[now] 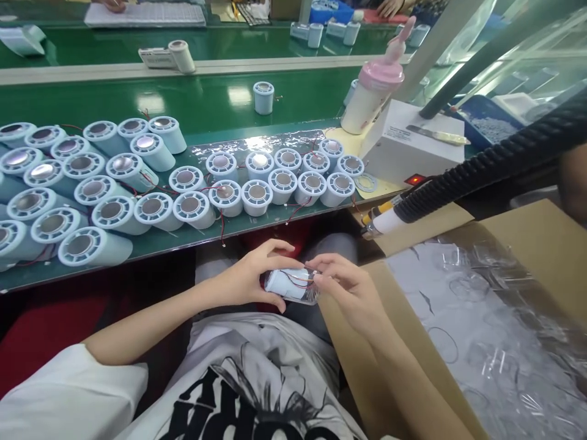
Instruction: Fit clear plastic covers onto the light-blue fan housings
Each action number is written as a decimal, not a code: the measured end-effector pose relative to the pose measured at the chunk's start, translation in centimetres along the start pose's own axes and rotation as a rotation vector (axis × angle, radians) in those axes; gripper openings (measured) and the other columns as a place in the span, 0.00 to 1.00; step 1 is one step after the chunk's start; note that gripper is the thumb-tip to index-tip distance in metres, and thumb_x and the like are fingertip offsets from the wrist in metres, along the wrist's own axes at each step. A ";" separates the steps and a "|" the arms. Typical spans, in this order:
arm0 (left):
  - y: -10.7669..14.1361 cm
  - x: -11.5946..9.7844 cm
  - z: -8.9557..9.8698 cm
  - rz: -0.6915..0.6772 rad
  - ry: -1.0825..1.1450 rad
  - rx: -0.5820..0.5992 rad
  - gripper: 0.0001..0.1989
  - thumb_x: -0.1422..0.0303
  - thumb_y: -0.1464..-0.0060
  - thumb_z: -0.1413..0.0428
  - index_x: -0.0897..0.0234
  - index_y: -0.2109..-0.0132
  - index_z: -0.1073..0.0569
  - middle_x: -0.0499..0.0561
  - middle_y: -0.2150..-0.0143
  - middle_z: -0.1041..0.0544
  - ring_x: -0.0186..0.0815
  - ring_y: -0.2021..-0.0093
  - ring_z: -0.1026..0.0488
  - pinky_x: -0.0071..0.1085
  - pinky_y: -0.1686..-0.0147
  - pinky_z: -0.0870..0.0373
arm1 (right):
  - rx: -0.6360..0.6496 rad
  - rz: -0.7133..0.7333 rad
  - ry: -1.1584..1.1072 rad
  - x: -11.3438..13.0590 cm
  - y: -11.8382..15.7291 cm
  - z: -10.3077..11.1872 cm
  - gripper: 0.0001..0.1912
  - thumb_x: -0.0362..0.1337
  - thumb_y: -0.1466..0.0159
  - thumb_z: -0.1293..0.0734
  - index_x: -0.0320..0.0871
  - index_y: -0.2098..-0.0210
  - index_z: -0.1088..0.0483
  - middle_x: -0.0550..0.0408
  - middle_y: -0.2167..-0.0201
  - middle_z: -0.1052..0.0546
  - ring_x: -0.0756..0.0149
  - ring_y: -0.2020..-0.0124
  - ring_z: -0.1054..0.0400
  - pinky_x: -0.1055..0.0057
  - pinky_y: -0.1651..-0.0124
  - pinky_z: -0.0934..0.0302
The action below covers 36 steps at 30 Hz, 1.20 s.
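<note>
Head view: the left hand [257, 275] wraps a clear plastic case [308, 297], thumb on the near side, fingers on the far side, clamped on it; a pale-blue cylinder [283, 282] lies sideways inside, over the person's lap, just below the bench edge. Red and black wires [298, 279] run along the cylinder toward the right hand [342, 284], whose thumb and fingertips are close together at the case's right end; cannot tell whether they pinch the wires. Green bench [160, 241] in front carries many upright or tilted pale-blue cylinders [257, 192], crowded at left, in two rough rows at center, thin wires trailing. One lone cylinder [263, 99] stands on the green belt [215, 98] beyond. Right: bottle with pink top [362, 113], white unit [408, 146] with red lit switch [415, 179], black ribbed hose [495, 153]. Lower right: cardboard box [527, 229] holding clear plastic pieces [499, 366]. Far side: co-workers' hands [389, 7] at top edge.
</note>
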<state>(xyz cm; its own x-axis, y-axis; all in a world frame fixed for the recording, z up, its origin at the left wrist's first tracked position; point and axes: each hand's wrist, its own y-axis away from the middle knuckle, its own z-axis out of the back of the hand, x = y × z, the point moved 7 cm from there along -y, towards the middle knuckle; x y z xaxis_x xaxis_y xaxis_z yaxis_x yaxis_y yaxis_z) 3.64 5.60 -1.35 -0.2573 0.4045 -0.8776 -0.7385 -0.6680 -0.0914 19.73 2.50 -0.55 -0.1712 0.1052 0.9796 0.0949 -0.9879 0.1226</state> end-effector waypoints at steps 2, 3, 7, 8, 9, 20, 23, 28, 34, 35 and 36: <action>0.2 0.3 -0.5 0.035 0.112 0.046 0.33 0.61 0.57 0.33 0.56 0.43 0.30 0.59 0.40 0.34 0.49 0.40 0.35 0.45 0.43 0.34 | -0.022 -0.048 -0.080 -0.5 -0.1 0.2 0.14 0.40 0.42 0.31 0.43 0.82 0.28 0.50 0.62 0.24 0.62 0.59 0.29 0.69 0.61 0.33; 0.3 0.3 -0.7 0.063 0.189 0.059 0.33 0.63 0.55 0.34 0.56 0.41 0.31 0.59 0.41 0.32 0.48 0.41 0.33 0.43 0.46 0.30 | -0.028 -0.074 -0.125 -0.8 -0.2 0.3 0.14 0.41 0.42 0.31 0.44 0.82 0.27 0.50 0.63 0.23 0.61 0.60 0.28 0.68 0.62 0.32; 0.5 0.7 -1.2 0.221 0.476 0.044 0.32 0.67 0.52 0.36 0.57 0.40 0.35 0.56 0.41 0.31 0.42 0.46 0.29 0.35 0.52 0.25 | 0.048 -0.010 -0.152 -0.6 -0.2 0.1 0.09 0.45 0.42 0.29 0.47 0.74 0.23 0.50 0.55 0.21 0.55 0.53 0.27 0.61 0.55 0.29; 0.6 0.8 -1.2 0.256 0.539 0.028 0.32 0.67 0.52 0.35 0.57 0.40 0.35 0.56 0.41 0.31 0.41 0.46 0.29 0.35 0.51 0.26 | 0.083 0.065 -0.071 -0.1 -0.1 0.0 0.06 0.43 0.44 0.27 0.48 0.69 0.22 0.49 0.51 0.22 0.54 0.48 0.29 0.58 0.50 0.31; 0.7 0.8 -1.3 0.288 0.599 0.014 0.32 0.68 0.51 0.35 0.57 0.40 0.35 0.56 0.41 0.31 0.40 0.46 0.29 0.34 0.50 0.27 | 0.110 0.151 0.036 0.4 0.2 -0.1 0.09 0.40 0.45 0.25 0.48 0.64 0.22 0.49 0.47 0.24 0.52 0.45 0.31 0.56 0.45 0.34; 1.1 -0.5 -0.8 0.270 0.562 0.071 0.37 0.68 0.54 0.33 0.54 0.37 0.37 0.56 0.38 0.32 0.43 0.47 0.28 0.35 0.51 0.27 | 0.203 0.255 0.152 0.5 1.5 -0.4 0.21 0.37 0.43 0.26 0.48 0.51 0.32 0.50 0.49 0.24 0.54 0.44 0.31 0.62 0.48 0.29; 1.1 -1.0 -0.5 0.208 0.508 0.066 0.37 0.70 0.54 0.34 0.54 0.37 0.36 0.56 0.38 0.31 0.43 0.44 0.29 0.37 0.46 0.30 | 0.227 0.198 0.110 0.5 1.6 -0.5 0.21 0.38 0.43 0.26 0.48 0.52 0.33 0.50 0.50 0.25 0.55 0.45 0.31 0.60 0.48 0.29; 1.3 -0.7 -0.6 0.227 0.569 0.069 0.38 0.71 0.55 0.34 0.55 0.37 0.37 0.58 0.37 0.33 0.45 0.43 0.29 0.40 0.45 0.31 | 0.217 0.151 0.063 0.5 1.4 -0.5 0.21 0.39 0.43 0.26 0.48 0.53 0.32 0.49 0.49 0.25 0.54 0.45 0.31 0.59 0.49 0.29; 1.1 -0.6 -0.8 0.302 0.577 0.058 0.34 0.69 0.54 0.34 0.60 0.41 0.35 0.59 0.39 0.32 0.43 0.45 0.28 0.40 0.47 0.29 | 0.171 0.176 0.045 -0.7 1.9 -0.3 0.20 0.38 0.43 0.26 0.47 0.53 0.32 0.48 0.48 0.25 0.53 0.45 0.31 0.59 0.48 0.29; 1.5 -0.7 -0.5 0.313 0.565 0.046 0.31 0.68 0.54 0.35 0.61 0.42 0.34 0.58 0.42 0.30 0.41 0.48 0.27 0.38 0.48 0.29 | 0.149 0.196 0.047 -0.8 2.5 -0.1 0.20 0.39 0.43 0.26 0.48 0.53 0.32 0.46 0.48 0.25 0.52 0.44 0.31 0.58 0.49 0.29; 2.2 -0.7 0.0 0.321 0.563 0.018 0.30 0.67 0.54 0.35 0.62 0.44 0.34 0.58 0.45 0.28 0.39 0.51 0.26 0.36 0.52 0.27 | 0.115 0.201 0.051 -1.0 3.1 0.3 0.19 0.40 0.42 0.27 0.48 0.53 0.33 0.45 0.47 0.26 0.51 0.44 0.32 0.56 0.49 0.29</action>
<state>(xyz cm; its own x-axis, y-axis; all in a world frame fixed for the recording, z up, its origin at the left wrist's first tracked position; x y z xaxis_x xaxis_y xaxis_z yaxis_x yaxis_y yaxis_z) 2.19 3.91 -0.94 -0.1041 -0.2060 -0.9730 -0.6910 -0.6887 0.2198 20.48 -0.66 -1.06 -0.1866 -0.1013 0.9772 0.2430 -0.9685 -0.0540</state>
